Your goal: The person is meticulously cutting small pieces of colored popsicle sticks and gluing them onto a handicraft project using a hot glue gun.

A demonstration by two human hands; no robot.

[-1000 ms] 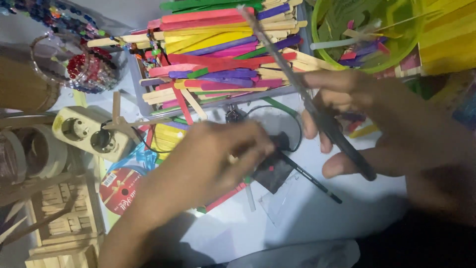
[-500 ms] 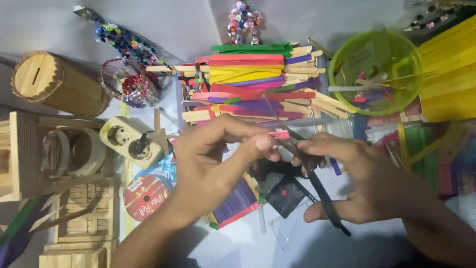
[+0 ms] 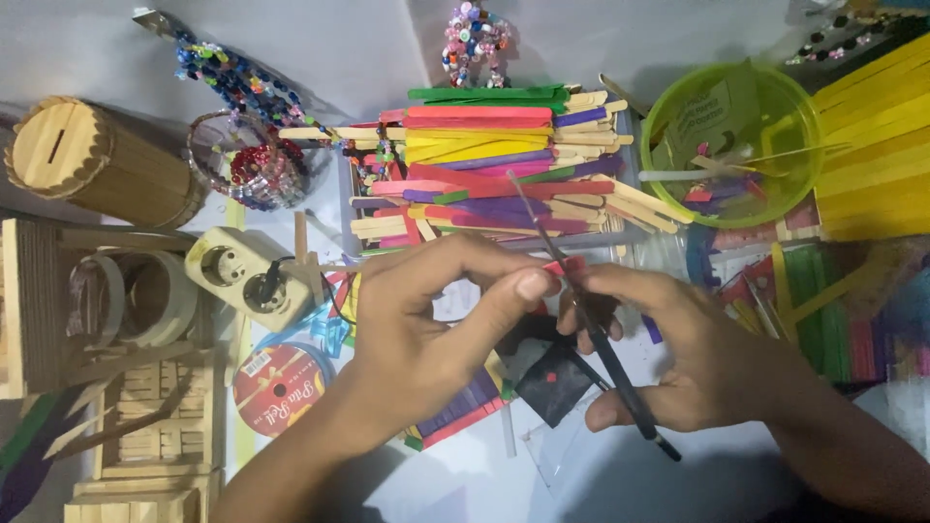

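Observation:
My left hand (image 3: pixel 426 320) pinches a small red piece of craft stick (image 3: pixel 565 265) between thumb and fingers. My right hand (image 3: pixel 678 353) grips black scissors (image 3: pixel 596 329), whose blades point up and to the left over the red piece. Both hands meet above a white work surface, just in front of a tray piled with coloured craft sticks (image 3: pixel 484 160). A small black square with a red dot (image 3: pixel 552 380) lies beneath the hands.
A green bowl (image 3: pixel 736 145) with stick scraps stands at the back right, beside yellow sticks (image 3: pixel 872 145). At left are a wooden cylinder box (image 3: pixel 92 160), a power socket (image 3: pixel 247 276), tape rolls (image 3: pixel 140 295), a ribbon spool (image 3: pixel 281 387), bead strings (image 3: pixel 242 97) and stick-built frames (image 3: pixel 145 436).
The view has shifted, so the stick tray sits farther up. My hands came together; the scissors swung down from over the tray to the red piece held in my left hand.

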